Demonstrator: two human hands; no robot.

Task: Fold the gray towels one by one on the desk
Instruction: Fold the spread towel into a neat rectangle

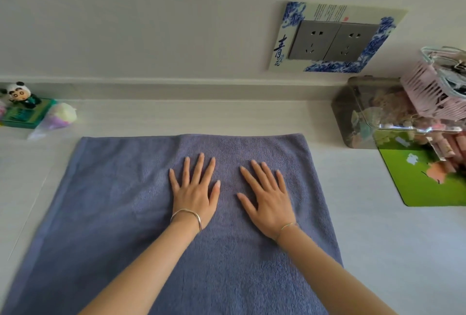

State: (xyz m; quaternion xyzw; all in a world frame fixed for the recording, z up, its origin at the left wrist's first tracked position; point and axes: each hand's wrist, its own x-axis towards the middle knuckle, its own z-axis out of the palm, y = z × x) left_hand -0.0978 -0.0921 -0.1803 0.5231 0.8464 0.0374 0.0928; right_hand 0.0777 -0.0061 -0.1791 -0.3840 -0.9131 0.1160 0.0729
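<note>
A blue-gray towel (113, 201) lies spread flat on the white desk (378, 251), its far edge toward the wall and its near part running out of the bottom of the view. My left hand (194, 188) rests palm down on the towel's middle, fingers spread. My right hand (267, 196) lies flat beside it, a little to the right, fingers apart too. Neither hand holds anything. A bracelet sits on each wrist.
At the back left stand a small panda figure (20, 94) on a green box (25, 115) and a pastel ball in a bag (64, 114). At the right are a clear storage box (365, 113), a pink basket (428, 93) and a green mouse pad (423, 183). Wall sockets (332, 40) sit above.
</note>
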